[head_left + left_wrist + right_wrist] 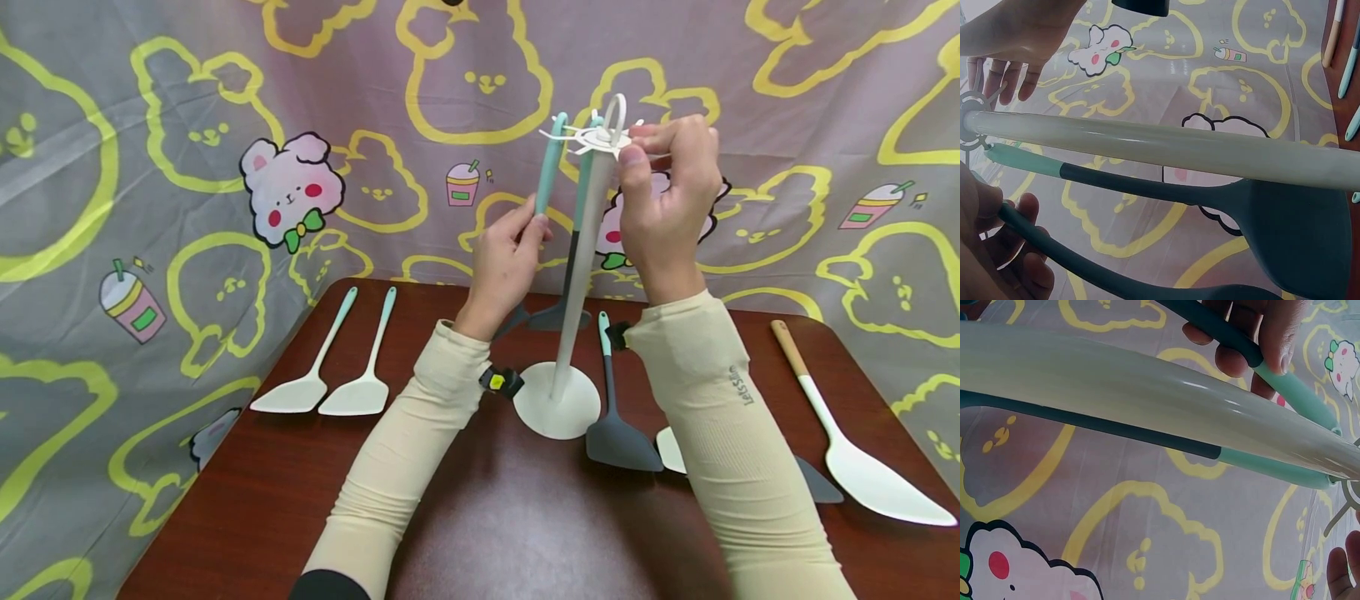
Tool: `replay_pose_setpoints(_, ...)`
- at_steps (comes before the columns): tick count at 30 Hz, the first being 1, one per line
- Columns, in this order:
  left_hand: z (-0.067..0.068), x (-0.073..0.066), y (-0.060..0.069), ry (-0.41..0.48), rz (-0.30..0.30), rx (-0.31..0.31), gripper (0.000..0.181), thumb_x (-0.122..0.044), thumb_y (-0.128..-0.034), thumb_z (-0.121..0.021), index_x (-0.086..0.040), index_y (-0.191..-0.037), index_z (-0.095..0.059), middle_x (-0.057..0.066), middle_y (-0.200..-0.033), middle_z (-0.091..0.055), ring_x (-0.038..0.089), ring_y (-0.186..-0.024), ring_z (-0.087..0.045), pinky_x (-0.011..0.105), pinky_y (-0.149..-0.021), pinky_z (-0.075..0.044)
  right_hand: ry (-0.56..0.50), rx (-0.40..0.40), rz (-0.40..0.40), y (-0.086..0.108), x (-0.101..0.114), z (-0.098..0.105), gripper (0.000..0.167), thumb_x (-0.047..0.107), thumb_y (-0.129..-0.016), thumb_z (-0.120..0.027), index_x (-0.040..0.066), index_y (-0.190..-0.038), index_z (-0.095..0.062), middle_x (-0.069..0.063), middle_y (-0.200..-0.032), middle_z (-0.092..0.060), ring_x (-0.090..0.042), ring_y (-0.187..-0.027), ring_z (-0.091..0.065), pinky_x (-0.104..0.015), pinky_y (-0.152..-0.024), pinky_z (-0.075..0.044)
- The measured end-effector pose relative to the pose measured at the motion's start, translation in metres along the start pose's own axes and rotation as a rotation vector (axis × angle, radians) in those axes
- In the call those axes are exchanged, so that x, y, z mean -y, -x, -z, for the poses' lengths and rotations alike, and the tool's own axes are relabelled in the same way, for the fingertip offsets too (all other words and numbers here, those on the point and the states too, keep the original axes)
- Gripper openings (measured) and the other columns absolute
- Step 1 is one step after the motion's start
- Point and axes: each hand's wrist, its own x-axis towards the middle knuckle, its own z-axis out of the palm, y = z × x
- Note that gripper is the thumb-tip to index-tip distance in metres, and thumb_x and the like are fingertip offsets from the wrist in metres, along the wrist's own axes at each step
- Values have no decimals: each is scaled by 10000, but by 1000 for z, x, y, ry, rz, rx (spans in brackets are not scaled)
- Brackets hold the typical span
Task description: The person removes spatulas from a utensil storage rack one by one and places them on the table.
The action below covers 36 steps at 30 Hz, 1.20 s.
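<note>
A white utensil stand rises from a round base to a ring of hooks and a top loop. My left hand pinches a dark grey utensil by its mint handle, whose top end is at a hook on the left. Its head is mostly cut off in the left wrist view. Behind the pole, a dark grey spatula with a mint handle hangs from the ring. At the ring's right edge, my right hand holds the hook ring between thumb and fingers.
Two white spatulas with mint handles lie at the left of the brown table. Right of the base lies a dark grey spatula. A white turner with a wooden handle lies far right; my right sleeve partly covers other utensils.
</note>
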Motion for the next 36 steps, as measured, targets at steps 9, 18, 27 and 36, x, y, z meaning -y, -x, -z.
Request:
replay_pose_setpoints(9,2,0,-1,2,13,-4,279,-160,-1027,-500,-65,-1237,-657,116,-935,-703,181,-715,-599,186,-596,-440,0,-5,-2,0,0,0,599,436,-799,-473,-160,-811,-540,-312,-886,-596,96,-906,-448,-160,-737,-380)
replay_pose_setpoints(18,3,0,-4,-2,-9,-28,242,-152,-1024,-503,-62,-1170,-673,116,-903,-696,196,-751,-665,203,-588,-464,-1,-12,-5,0,0,1,589,426,-795,-475,-159,-807,-541,-287,-880,-610,42,-893,-496,-156,-751,-387)
replay_pose_setpoints(27,5,1,-6,7,17,-45,251,-155,-1019,-508,-67,-1186,-674,119,-907,-698,206,-723,-687,220,-578,-512,-13,-18,-1,1,-1,0,631,468,-804,-490,-161,-805,-536,-308,-875,-604,91,-879,-469,-164,-749,-376)
replay_pose_setpoints(36,11,3,-7,2,35,-63,287,-159,-1007,-543,-59,-1242,-675,122,-939,-734,205,-704,-682,194,-578,-502,-11,-10,-6,0,-1,0,622,463,-800,-482,-156,-815,-541,-302,-882,-598,91,-893,-476,-151,-729,-384)
